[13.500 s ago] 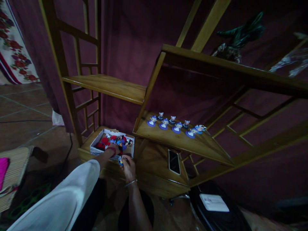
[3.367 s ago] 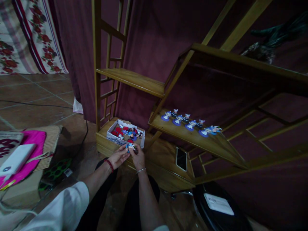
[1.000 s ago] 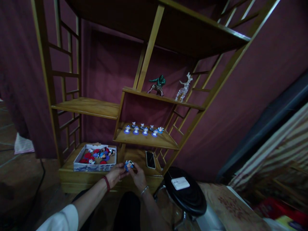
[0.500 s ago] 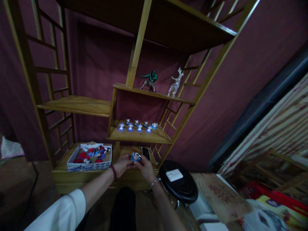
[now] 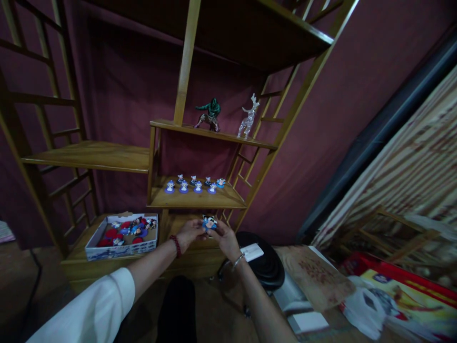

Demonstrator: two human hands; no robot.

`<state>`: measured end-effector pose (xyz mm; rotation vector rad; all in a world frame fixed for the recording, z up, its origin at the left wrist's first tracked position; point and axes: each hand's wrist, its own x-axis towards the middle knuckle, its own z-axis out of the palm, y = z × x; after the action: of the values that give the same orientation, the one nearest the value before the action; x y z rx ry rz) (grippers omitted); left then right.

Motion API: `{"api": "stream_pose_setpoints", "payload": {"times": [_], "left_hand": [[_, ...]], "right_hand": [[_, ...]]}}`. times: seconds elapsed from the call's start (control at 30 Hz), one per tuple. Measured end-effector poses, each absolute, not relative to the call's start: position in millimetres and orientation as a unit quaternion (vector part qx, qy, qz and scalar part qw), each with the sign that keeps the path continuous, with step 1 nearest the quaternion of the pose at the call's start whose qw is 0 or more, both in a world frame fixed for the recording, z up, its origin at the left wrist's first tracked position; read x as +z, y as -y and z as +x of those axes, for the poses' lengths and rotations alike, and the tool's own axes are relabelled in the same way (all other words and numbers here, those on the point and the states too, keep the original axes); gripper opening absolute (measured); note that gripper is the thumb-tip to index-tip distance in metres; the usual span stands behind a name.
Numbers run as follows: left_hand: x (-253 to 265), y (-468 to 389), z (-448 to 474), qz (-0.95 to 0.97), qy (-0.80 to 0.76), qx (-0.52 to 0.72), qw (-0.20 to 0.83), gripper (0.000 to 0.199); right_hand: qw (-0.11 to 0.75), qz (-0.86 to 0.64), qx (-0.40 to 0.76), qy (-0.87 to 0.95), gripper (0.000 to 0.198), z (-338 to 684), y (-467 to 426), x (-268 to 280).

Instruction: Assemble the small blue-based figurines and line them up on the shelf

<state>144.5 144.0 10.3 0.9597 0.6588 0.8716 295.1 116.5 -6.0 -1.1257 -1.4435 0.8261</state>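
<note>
Between my two hands is a small toy figurine [image 5: 209, 223] with a blue base and a pale and dark body. My left hand [image 5: 191, 233] pinches it from the left, and my right hand [image 5: 224, 237] grips its right side. Both are in front of the low wooden shelf [image 5: 196, 201]. On that shelf stand several purple-and-white figurines [image 5: 183, 186] in a front row. Behind them are small dark-based figurines [image 5: 193, 180], with a blue-based figurine [image 5: 221, 182] at the right end. An open cardboard box [image 5: 121, 252] of mixed figurines lies to the left of my hands.
A green figure [image 5: 213, 114] and a clear deer statuette [image 5: 249, 116] occupy the upper shelf [image 5: 214, 133]. To the right are a black round stool [image 5: 273, 267] carrying a white item [image 5: 252, 252], a white plastic bag [image 5: 364, 305] and a red-and-yellow package [image 5: 414, 290].
My hands have risen a little towards the shelf with the figurine still between them. The camera view has shifted, so the cabinet appears further left.
</note>
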Motion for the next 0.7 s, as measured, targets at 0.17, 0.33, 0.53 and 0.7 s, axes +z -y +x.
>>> {"api": "stream_pose_setpoints", "payload": {"times": [0.17, 0.33, 0.53, 0.7], "left_hand": [[18, -150, 157, 0.486, -0.325, 0.402, 0.705, 0.019], [26, -154, 167, 0.544, -0.340, 0.409, 0.650, 0.022], [37, -163, 179, 0.575, -0.352, 0.413, 0.613, 0.029], [40, -173, 190, 0.592, -0.333, 0.417, 0.604, 0.033]], "right_hand": [[0.545, -0.461, 0.340, 0.613, 0.034, 305, -120, 8], [0.570, -0.452, 0.364, 0.582, 0.036, 314, -126, 20], [0.566, -0.454, 0.376, 0.576, 0.038, 330, -134, 31], [0.552, -0.458, 0.387, 0.579, 0.036, 342, -142, 43]]}}
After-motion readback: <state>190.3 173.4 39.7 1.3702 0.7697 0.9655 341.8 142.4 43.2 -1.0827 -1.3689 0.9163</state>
